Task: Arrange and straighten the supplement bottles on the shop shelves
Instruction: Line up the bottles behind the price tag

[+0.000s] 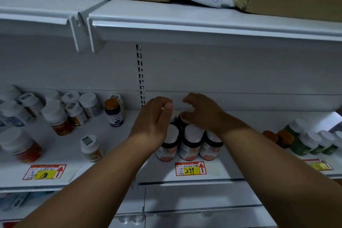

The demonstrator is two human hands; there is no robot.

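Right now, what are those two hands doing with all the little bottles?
A person is tidying supplement bottles on a white shop shelf. Both hands reach over a small group of dark bottles with white caps, standing above the 299 price tag. The left hand hovers with curled fingers at the group's left side. The right hand curls over a bottle in the back row; whether it really grips it is hard to tell. The bottles further left stand loosely scattered.

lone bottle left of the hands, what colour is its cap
Orange-brown, on a dark bottle with a blue-purple label; the head view shows it.
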